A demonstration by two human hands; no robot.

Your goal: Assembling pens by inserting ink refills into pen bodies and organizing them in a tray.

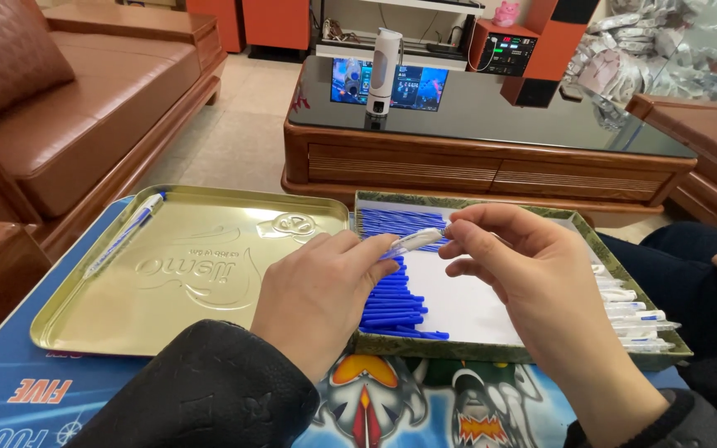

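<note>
Both hands (425, 265) grip pen barrel (415, 241) over box (491, 353) rim; gold tray (85, 332) w/ room left.

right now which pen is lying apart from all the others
The finished pen on the gold tray's left rim; the rest sit in the box.

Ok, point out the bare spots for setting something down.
Most of the gold tray is bare; one pen lies by its left rim. The box's white middle is free, between the blue refills and the white pen barrels. Crowded where both hands meet.
</note>
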